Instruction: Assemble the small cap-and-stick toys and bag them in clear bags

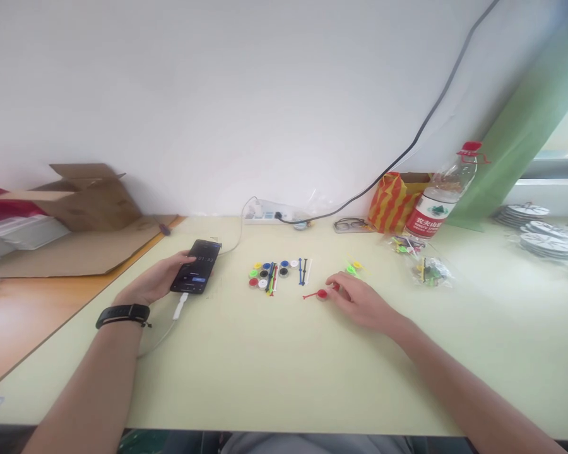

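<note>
A black smartphone (196,267) with a timer-like display rests in my left hand (163,280), its thumb on the screen edge. A white charging cable plugs into the phone's bottom. My right hand (355,299) is low over the table, fingers curled and pinching a small red plastic piece (336,287), mostly hidden by the fingers. Just left of the fingertips lie a red disc (322,294) and a thin red stick. Further left are several coloured discs (264,274) beside coloured sticks (271,279), with more sticks (303,271) apart. Green and yellow pieces (353,269) lie behind my right hand.
Along the wall stand a power strip (265,213), glasses (350,224), a striped bag (389,202) and a water bottle (438,200). Bagged small parts (430,271) lie right. Stacked discs (544,236) sit far right; a cardboard box (89,202) stands left.
</note>
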Motion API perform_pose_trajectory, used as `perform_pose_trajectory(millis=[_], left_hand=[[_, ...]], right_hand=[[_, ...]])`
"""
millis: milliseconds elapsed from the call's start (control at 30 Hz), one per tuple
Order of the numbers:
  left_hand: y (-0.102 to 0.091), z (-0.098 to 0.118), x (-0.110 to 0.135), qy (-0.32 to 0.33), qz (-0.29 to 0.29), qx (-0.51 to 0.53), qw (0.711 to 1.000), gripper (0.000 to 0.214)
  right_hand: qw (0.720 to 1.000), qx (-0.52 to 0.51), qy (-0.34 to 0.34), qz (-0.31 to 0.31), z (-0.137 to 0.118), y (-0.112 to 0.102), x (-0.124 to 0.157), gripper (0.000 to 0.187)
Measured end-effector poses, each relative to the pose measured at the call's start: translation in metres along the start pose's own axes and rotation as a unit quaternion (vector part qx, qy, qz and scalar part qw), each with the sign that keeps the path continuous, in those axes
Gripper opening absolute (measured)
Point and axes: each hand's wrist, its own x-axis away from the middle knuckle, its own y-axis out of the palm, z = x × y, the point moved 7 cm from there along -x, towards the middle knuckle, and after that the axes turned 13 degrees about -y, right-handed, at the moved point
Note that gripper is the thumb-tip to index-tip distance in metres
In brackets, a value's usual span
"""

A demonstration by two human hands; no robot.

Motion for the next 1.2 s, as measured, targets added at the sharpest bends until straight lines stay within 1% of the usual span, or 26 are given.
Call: perform_pose_trajectory(millis=[100,167,233,333,467,600,733,833,1000,1200], left_hand=[[0.006,-0.002,0.003,-0.002,-0.080,0.018,0.997,0.087],[0.006,-0.002,0.004,0.006,-0.092,0.001,0.996,0.097],[0.008,-0.001,0.005,0.011,-0.101,-0.013,0.995,0.100],[0.010,0.001,0.006,0.016,-0.098,-0.009,0.995,0.102],[0.016,0.005,0.011,0.016,-0.117,0.019,0.993,0.091],[0.026,0.015,0.023,0.015,-0.127,0.050,0.991,0.081],[0.043,0.021,0.046,-0.006,-0.133,0.078,0.988,0.069],[0.057,0.025,0.069,0.000,-0.143,0.112,0.983,0.061],[0.067,0.023,0.096,-0.001,-0.120,0.163,0.979,0.054],[0.069,0.017,0.111,-0.037,-0.089,0.213,0.972,0.046]], right_hand=[[1.000,0.003,-0.002,-0.002,-0.002,0.000,0.000,0.027],[1.000,0.006,-0.006,-0.004,-0.003,0.000,0.000,0.027],[1.000,0.009,-0.007,-0.005,-0.003,0.000,0.000,0.028],[1.000,0.007,-0.010,-0.005,-0.004,0.000,0.000,0.027],[1.000,0.004,-0.014,-0.006,-0.005,-0.001,0.000,0.027],[1.000,0.007,-0.016,-0.010,-0.003,0.001,0.000,0.026],[1.000,0.008,-0.017,-0.012,-0.003,0.002,0.000,0.025],[1.000,0.006,-0.026,-0.015,-0.005,0.002,0.000,0.025],[0.999,0.006,-0.031,-0.020,-0.008,0.004,-0.001,0.026],[0.999,0.009,-0.036,-0.018,-0.005,0.004,0.000,0.025]])
